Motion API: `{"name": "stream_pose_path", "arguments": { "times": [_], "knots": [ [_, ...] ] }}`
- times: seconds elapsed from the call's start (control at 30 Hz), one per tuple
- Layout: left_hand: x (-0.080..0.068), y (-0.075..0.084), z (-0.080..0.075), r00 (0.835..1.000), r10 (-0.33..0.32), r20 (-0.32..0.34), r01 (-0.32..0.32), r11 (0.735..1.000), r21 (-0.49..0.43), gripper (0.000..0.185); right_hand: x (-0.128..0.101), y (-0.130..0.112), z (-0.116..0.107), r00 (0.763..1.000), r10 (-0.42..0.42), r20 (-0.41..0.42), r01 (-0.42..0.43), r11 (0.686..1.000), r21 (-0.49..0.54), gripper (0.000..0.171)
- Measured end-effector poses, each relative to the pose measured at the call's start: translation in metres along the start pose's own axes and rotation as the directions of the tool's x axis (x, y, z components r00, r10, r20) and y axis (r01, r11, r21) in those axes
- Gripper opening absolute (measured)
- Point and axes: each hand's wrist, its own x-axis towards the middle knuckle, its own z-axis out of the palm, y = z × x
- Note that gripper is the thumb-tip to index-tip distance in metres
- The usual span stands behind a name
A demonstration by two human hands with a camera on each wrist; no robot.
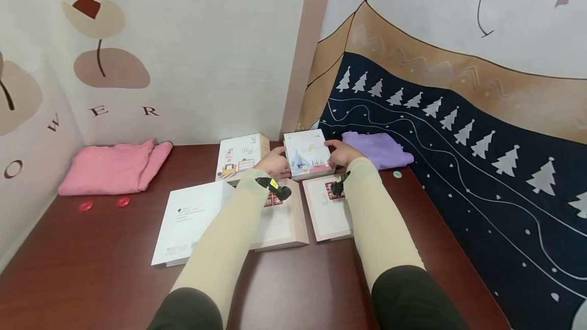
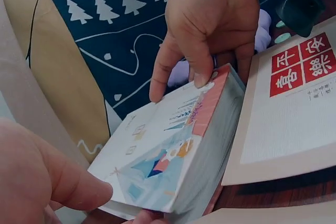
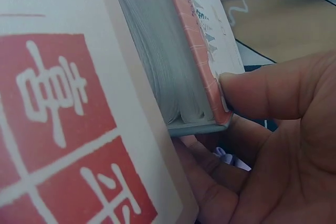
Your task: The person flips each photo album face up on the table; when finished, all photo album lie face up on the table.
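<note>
Head view: illustrated book (image 1: pixel 308 155) gripped at both ends by left hand (image 1: pixel 275 163) and right hand (image 1: pixel 341 154), far on the table (image 1: pixel 91 248); apparently mid-move, not yet set down.

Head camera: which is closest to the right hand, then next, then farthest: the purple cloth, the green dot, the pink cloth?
From the right hand:
1. Purple cloth, just beside it, to its right.
2. Green dot, further right, by the wall.
3. Pink cloth, far across on the left.
</note>
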Motion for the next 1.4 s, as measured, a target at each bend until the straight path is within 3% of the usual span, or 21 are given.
{"name": "stream_pose_path", "arguments": {
  "times": [0.27,0.53,0.77,1.03,1.27,1.4],
  "knots": [
    [0.000,0.004,0.002,0.999,0.006,-0.048,0.001,0.991,0.137,0.081,-0.001,0.000,-0.003,1.000,0.008,-0.005,-0.008,1.000,0.028,0.075],
    [0.003,0.004,0.004,0.998,0.005,-0.056,0.003,0.991,0.133,0.081,0.002,0.001,-0.004,0.998,0.060,0.002,-0.060,0.996,0.063,0.078],
    [0.010,0.002,0.002,0.996,0.022,-0.092,0.006,0.955,0.296,0.075,0.002,0.000,-0.002,0.999,0.048,0.010,-0.049,0.998,0.048,0.076],
    [0.011,-0.002,0.001,0.995,0.013,-0.099,0.006,0.981,0.192,0.079,0.001,0.002,-0.003,0.998,0.048,0.032,-0.051,0.993,0.103,0.076],
    [0.001,0.002,0.008,0.993,0.074,-0.090,-0.056,0.979,0.195,0.069,0.002,0.002,-0.002,0.997,0.062,0.050,-0.069,0.986,0.150,0.076],
    [-0.003,0.002,0.015,0.989,0.112,-0.097,-0.099,0.987,0.125,0.066,0.001,0.001,-0.003,0.998,0.050,0.049,-0.056,0.991,0.122,0.079]
  ]
}}
